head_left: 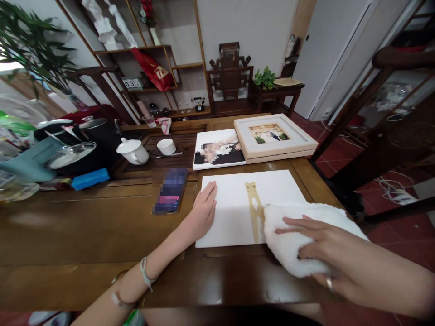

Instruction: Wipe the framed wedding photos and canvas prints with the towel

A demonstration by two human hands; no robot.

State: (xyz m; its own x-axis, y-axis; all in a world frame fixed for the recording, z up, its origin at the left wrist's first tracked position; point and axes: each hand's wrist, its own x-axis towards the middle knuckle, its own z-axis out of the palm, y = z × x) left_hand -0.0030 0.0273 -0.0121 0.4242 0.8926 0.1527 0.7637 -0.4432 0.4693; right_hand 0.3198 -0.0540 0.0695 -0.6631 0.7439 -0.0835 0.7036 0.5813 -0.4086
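Observation:
A white board (234,199) lies flat on the wooden table (84,226) in front of me, with a thin pale-wood stand piece (254,208) lying on it. My left hand (203,210) rests flat on the board's left edge, fingers stretched out. My right hand (319,244) presses down on a fluffy white cloth (288,235) that covers the board's right front corner, fingers wrapped over the cloth. A ring shows on that hand.
Behind the board lie an unframed photo print (217,149) and a white picture frame (275,136). A phone (170,190) lies left of the board. A teapot (133,151), cup (166,146), pots and a blue block (90,178) crowd the left. Shelves and a chair stand behind.

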